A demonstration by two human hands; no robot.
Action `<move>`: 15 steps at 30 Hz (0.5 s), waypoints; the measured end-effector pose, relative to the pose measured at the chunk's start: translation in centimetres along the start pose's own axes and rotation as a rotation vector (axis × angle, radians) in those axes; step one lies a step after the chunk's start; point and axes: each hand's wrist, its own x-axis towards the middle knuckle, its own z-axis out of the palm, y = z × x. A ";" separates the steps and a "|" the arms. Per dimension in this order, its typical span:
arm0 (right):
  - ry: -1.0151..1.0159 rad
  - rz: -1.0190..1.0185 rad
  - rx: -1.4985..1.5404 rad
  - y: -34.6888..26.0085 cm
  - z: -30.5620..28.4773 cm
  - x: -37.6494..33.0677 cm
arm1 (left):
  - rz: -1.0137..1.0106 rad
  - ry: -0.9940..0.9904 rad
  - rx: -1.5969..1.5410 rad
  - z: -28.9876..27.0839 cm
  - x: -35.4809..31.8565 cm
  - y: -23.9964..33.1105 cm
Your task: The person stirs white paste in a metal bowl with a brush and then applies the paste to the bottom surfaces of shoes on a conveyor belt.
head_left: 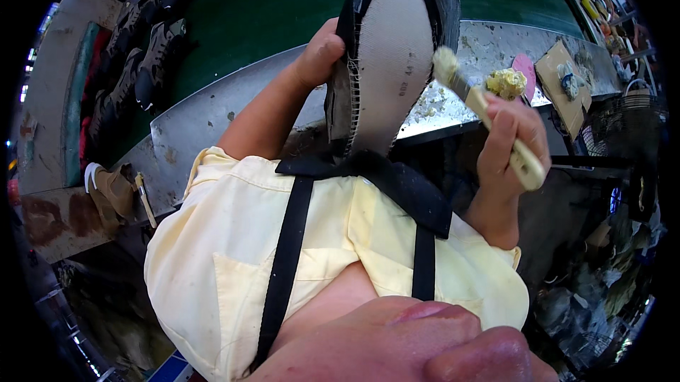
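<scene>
My left hand [320, 56] grips the left side of a dark shoe upper [345, 38], its fingers hidden behind it. The shoe is held up with its pale stitched underside [394, 49] facing me. Wrapped round a wooden handle, my right hand [511, 142] holds a paintbrush [460, 84]. Its pale bristles are at the right edge of the shoe's underside; whether they touch it I cannot tell. Beyond that hand, a yellowish lump [506, 83] sits on the metal ledge, beside a pink oval piece [524, 74].
Several dark shoes [159, 63] stand at the left on a green surface [262, 10]. A stained metal ledge [205, 109] runs along its near side. Cardboard [563, 88] lies at the right. Another brush [145, 200] and a brown piece [110, 194] are at the lower left.
</scene>
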 end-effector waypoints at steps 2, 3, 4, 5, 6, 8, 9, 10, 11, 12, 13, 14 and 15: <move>-0.008 0.090 -0.012 -0.5 -0.4 -1.0 | -0.038 -0.031 0.034 0.0 0.4 0.6; 0.009 0.112 0.006 -0.5 -0.6 -1.2 | -0.058 -0.048 0.053 0.0 0.3 0.7; 0.027 0.134 0.024 -0.4 -0.8 -1.4 | -0.050 -0.051 0.061 0.1 0.1 0.6; 0.061 0.148 0.061 -0.3 -1.1 -1.3 | -0.041 -0.057 0.072 0.1 0.2 0.6; 0.111 0.130 0.100 0.0 -1.2 -0.9 | -0.031 -0.063 0.083 0.0 0.2 0.6; 0.213 0.093 0.184 0.6 -0.9 0.0 | -0.005 -0.048 0.042 -0.1 0.1 0.6; 0.228 0.093 0.216 0.8 -0.7 0.5 | 0.008 -0.040 0.024 -0.1 0.0 0.6; 0.220 0.055 0.243 1.1 -0.2 1.0 | 0.002 -0.041 0.006 -0.1 -0.1 0.6; 0.212 0.018 0.270 1.4 0.5 1.5 | -0.006 -0.044 -0.011 -0.1 -0.2 0.5; 0.205 -0.019 0.296 1.5 1.1 2.0 | -0.014 -0.046 -0.030 -0.1 -0.2 0.6; 0.176 -0.062 0.300 1.4 1.6 2.6 | -0.013 -0.058 -0.024 0.0 -0.1 0.6; 0.143 -0.119 0.300 1.4 2.3 3.3 | -0.013 -0.066 -0.020 0.0 -0.1 0.6; 0.112 -0.176 0.298 1.3 3.0 3.8 | -0.012 -0.075 -0.017 0.0 -0.1 0.7</move>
